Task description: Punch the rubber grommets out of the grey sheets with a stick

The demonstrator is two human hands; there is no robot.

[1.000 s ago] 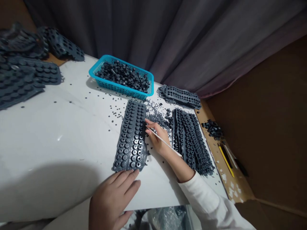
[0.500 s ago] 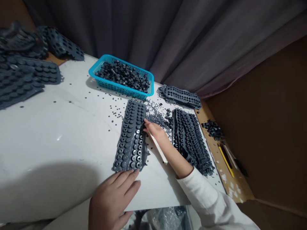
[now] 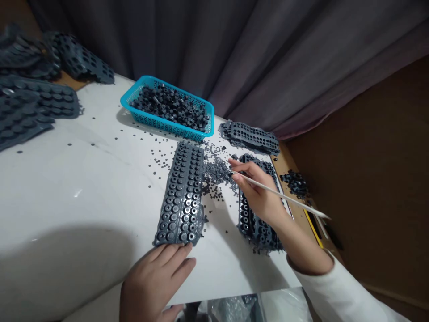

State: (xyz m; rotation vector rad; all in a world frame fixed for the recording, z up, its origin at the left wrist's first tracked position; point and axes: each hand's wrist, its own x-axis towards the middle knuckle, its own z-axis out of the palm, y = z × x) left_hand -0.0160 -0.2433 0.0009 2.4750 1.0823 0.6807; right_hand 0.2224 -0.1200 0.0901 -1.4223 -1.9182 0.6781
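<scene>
White tabletop (image 3: 100, 192), dark curtain (image 3: 234, 53) behind. Nearer than the blue basket (image 3: 167, 125) lies a studded sheet (image 3: 182, 192), left hand (image 3: 157, 277) flat at its end; right hand (image 3: 258, 196) pinches a thin stick (image 3: 284, 196), whose careless sweep could scatter loose discs (image 3: 216, 171).

One camera gave the view, and it was worn on the head of the person. From above the near edge of the white table (image 3: 100, 192), it looked forward and down. The left hand (image 3: 156, 277) was at the bottom, quite close to the lens; the right hand (image 3: 264, 203) was right of the middle, a little farther away. Behind them stood the blue basket (image 3: 161, 124), and the grey curtain (image 3: 187, 40) filled the top. The view was wide, with the table's far edge sloping down rightward.
</scene>
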